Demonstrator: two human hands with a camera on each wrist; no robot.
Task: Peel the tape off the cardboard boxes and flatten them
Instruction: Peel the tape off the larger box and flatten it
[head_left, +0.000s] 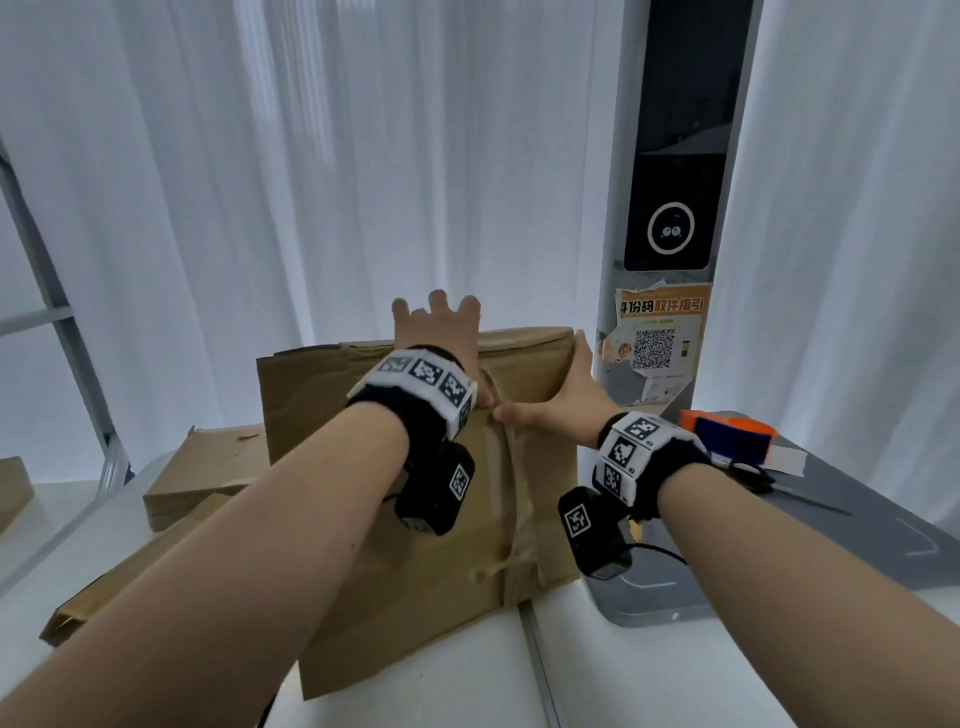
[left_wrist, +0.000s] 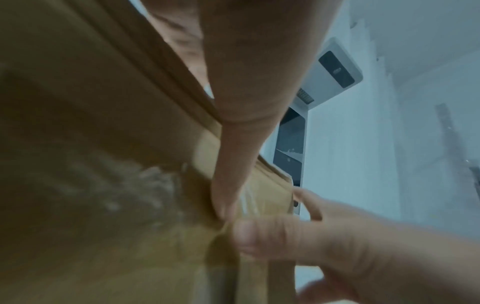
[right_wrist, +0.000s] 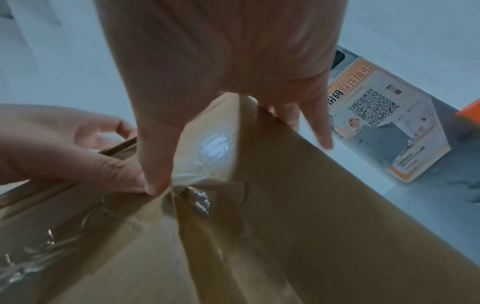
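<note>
A brown cardboard box stands tilted on the white table, its broad face toward me. Clear tape runs down the middle seam, wrinkled and partly lifted. My left hand holds the box's top edge, fingers hooked over the far side and thumb down on the seam. My right hand lies flat on the face, fingers reaching the right edge. Its thumb presses the bunched tape tip to tip with the left thumb.
Flattened boxes lie stacked on the table to the left. A grey kiosk post with a QR poster stands behind the box at the right. On its grey base rest scissors and an orange and blue object. White curtains hang behind.
</note>
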